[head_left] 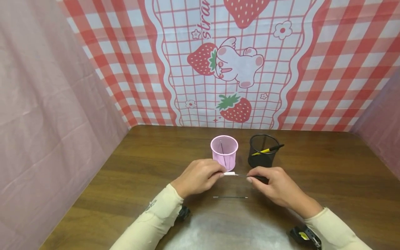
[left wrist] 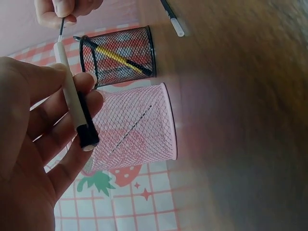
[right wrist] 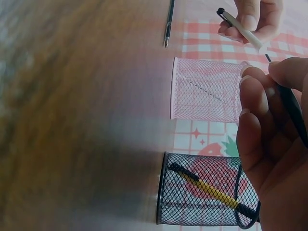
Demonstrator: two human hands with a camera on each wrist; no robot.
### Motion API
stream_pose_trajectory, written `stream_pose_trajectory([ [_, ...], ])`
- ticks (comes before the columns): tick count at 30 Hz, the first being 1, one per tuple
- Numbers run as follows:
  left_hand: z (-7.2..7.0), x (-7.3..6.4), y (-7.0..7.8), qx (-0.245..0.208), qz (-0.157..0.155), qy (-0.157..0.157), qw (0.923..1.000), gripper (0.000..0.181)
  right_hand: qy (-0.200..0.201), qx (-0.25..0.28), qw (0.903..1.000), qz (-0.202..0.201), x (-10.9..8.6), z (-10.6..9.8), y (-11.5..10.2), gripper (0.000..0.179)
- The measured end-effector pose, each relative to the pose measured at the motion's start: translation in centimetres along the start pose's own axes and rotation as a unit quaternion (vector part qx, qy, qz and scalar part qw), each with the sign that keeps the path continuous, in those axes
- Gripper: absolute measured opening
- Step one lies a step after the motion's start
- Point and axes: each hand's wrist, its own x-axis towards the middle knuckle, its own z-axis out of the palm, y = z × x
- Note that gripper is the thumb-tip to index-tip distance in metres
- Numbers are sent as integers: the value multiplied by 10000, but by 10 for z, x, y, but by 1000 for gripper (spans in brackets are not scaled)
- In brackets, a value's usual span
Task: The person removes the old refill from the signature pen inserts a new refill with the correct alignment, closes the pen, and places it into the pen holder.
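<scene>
Nearest me, I see two pale sleeves (head_left: pixel 147 218), left and right, each with a black gadget (head_left: pixel 304 238) by the wrist. On the brown surface (head_left: pixel 150 156), a thin dark pen refill (head_left: pixel 230 197) lies flat from left to right, a bit nearer than the hands.

The left hand (head_left: pixel 200 175) has its fingers clamped on a white pen tube (left wrist: pixel 72 98) with a black end. The right hand (head_left: pixel 279 185) has its fingers pinched on a black pen piece (right wrist: pixel 292 113). A thin rod (head_left: pixel 240 175) runs between that hand and the end of the white tube. I can't tell if it goes inside or just meets it. Both pen parts are up off the surface.

Past the hands, a pink mesh cup (head_left: pixel 231 162) stands with a thin dark stick (head_left: pixel 222 149) leaning in it. To its right, apart from it, stands a black mesh cup (head_left: pixel 257 162). A yellow and black pen (head_left: pixel 265 151) leans to the right in that one, poking over the rim.

At the far side I see a red and white cloth (head_left: pixel 337 52) with strawberries on it.
</scene>
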Motion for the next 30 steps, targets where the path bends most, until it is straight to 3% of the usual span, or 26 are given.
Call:
stream_pose_trajectory([
  [8, 2, 1, 4, -95, 258, 230, 9994, 6, -84, -45, 9999, 31, -1, 1, -1, 18],
  [20, 5, 4, 8, -176, 581, 533, 9967, 8, -17, 95, 9997, -239, 1, 1, -4, 28],
  [30, 5, 5, 13, -124, 685, 635, 9956, 9, 44, 149, 9992, -367, 2, 4, -5, 24],
])
